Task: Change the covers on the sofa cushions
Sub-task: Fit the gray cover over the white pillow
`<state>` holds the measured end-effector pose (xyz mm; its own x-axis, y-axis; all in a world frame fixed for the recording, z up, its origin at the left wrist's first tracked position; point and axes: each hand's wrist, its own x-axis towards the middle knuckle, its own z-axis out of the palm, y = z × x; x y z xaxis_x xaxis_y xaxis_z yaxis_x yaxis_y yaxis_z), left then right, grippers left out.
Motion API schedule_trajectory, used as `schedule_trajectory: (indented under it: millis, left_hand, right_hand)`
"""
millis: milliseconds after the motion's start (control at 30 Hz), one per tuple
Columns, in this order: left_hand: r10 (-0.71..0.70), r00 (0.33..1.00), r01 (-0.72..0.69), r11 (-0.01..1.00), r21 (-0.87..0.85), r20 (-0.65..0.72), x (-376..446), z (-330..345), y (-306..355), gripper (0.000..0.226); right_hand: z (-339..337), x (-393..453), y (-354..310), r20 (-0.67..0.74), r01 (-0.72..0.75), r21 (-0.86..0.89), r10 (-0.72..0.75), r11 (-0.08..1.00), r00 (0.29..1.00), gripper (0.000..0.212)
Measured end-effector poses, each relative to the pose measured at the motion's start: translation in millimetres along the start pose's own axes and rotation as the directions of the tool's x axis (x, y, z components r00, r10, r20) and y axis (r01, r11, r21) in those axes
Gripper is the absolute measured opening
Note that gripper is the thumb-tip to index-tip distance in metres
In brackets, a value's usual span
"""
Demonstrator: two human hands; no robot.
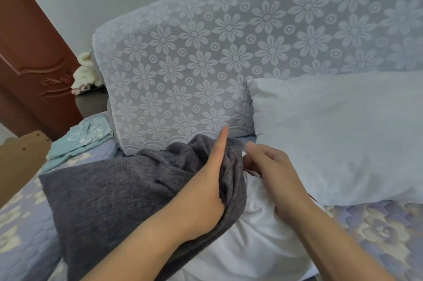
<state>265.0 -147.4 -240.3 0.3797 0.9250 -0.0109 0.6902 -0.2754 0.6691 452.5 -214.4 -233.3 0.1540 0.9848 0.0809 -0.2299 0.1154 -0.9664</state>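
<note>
1. While the left hand (212, 180) grips the grey cover's (119, 191) open edge, hold it bunched.
2. The right hand (272, 175), fingers curled, presses the white cushion insert (247, 241) just right of the cover; keep it pinned, probably easing fabric evenly.

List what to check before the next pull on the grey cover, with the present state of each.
1. Left hand grips the open edge of the grey cover: ok.
2. Right hand on the white cushion at the opening: ok, though its fingertips are partly hidden.
3. Cushion partly out of the cover: ok, its white end shows bare past the edge.
4. Zip fully undone: cannot tell, the cover's folds hide it.
5. Room on the seat to draw the cover off to the left: ok, only a light blue cloth lies further back.
6. Bare white pillow out of the way: ok, it leans against the backrest.
</note>
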Motion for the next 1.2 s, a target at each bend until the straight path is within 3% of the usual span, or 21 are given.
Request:
schedule_trajectory:
  millis: [67,100,133,200,300,400,500,567,700,867,1033,1200]
  left_hand:
    - [0.223,0.972,-0.234,0.957,0.170,0.077,-33,-12,31,0.077]
    - [0.219,0.974,-0.227,0.935,0.273,0.062,-30,-7,48,0.095]
    - [0.297,0.952,-0.306,0.902,0.305,0.076,-46,-8,57,0.105]
    - [0.377,0.926,-0.360,0.855,0.374,0.028,-50,-16,68,0.104]
    - [0.353,0.906,-0.247,0.890,0.384,-0.235,-45,12,69,0.097]
    - [0.250,0.867,-0.122,0.945,0.302,-0.432,-55,44,76,0.098]
    - [0.259,0.890,-0.123,0.929,0.350,-0.376,-54,58,70,0.098]
    - [0.337,0.896,-0.186,0.876,0.445,-0.288,-60,58,74,0.101]
    - [0.398,0.912,-0.306,0.818,0.487,-0.095,-69,40,81,0.112]
    - [0.433,0.884,-0.323,0.839,0.438,-0.178,-72,21,81,0.091]
    - [0.355,0.858,-0.243,0.917,0.317,-0.371,-82,21,64,0.087]
    - [0.345,0.837,-0.253,0.932,0.259,-0.425,-85,20,65,0.068]
  right_hand:
    - [4,-2,-2,0.050,-0.027,0.073,0.024,0.997,0.998,0.042]
    - [5,-2,-3,0.077,-0.054,0.131,0.044,0.990,0.996,0.036]
    - [6,-4,-4,0.102,-0.085,0.182,0.067,0.980,0.993,0.032]
    - [4,-5,-7,0.158,-0.142,0.276,0.101,0.951,0.982,0.035]
    - [1,-6,-11,0.272,-0.232,0.377,0.133,0.897,0.953,0.039]
    - [-3,-5,-11,0.261,-0.243,0.373,0.150,0.895,0.954,0.037]
    - [-11,-1,-8,0.204,-0.289,0.205,0.248,0.935,0.947,0.033]
    - [-14,2,-11,0.189,-0.342,0.022,0.332,0.940,0.924,0.044]
    - [-11,3,-20,0.274,-0.366,-0.170,0.401,0.915,0.874,0.051]
    - [-6,4,-25,0.363,-0.412,-0.021,0.390,0.911,0.846,0.038]
    - [-8,-3,-34,0.511,-0.548,0.131,0.418,0.826,0.751,0.039]
    - [-9,-4,-36,0.475,-0.525,0.227,0.377,0.820,0.795,0.026]
